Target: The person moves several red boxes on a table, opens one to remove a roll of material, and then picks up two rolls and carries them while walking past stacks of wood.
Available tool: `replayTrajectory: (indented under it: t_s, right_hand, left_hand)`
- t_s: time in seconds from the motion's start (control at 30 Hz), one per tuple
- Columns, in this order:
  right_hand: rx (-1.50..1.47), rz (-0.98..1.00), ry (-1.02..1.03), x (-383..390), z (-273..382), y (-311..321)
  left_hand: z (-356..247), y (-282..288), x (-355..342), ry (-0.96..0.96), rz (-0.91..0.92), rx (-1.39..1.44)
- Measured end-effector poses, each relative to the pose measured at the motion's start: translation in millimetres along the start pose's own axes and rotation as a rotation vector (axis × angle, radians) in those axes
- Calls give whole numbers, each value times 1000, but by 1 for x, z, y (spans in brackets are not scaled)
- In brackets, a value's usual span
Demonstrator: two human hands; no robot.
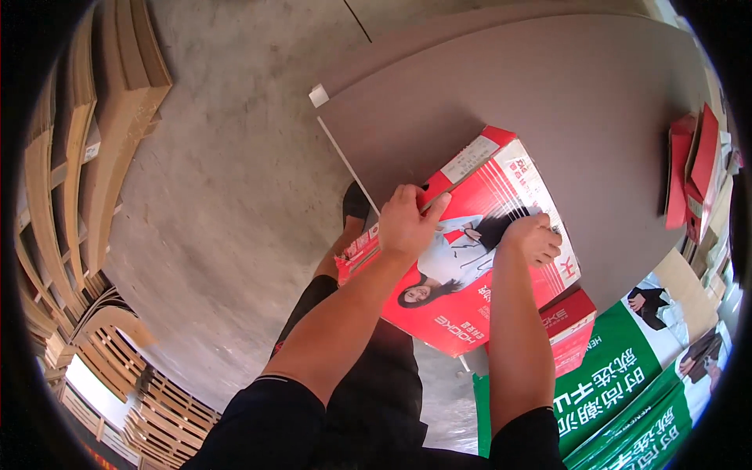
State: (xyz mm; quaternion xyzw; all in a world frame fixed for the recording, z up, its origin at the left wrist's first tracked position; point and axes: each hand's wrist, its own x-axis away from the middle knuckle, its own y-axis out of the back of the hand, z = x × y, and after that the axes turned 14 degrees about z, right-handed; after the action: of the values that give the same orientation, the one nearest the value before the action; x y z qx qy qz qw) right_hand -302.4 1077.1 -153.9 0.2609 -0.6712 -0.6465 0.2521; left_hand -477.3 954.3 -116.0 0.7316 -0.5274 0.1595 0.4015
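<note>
Left hand [406,223] clamps the red box's [478,258] far-left flap; right hand [534,239], apparently fisted, presses its top, steadying it on the table [548,102].

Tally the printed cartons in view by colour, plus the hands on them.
Red carton being held: 1
Red carton below it: 1
Red flat cartons at right edge: at least 2, stack unclear
Green printed cartons: 2
Left hand: 1
Right hand: 1
Total: 8
</note>
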Motion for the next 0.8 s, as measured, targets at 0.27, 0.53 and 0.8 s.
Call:
replayTrajectory:
  t_s: [0.27,0.53,0.8]
  right_hand:
    - [21,105,-41,10,6,8]
    - [55,98,-76,9,6,7]
    - [108,103,-82,4,4,3]
  left_hand:
    - [5,1,-2,-55,-39,-30]
    - [2,4,-3,-80,-36,-74]
    - [-2,2,-5,-104,-73,-142]
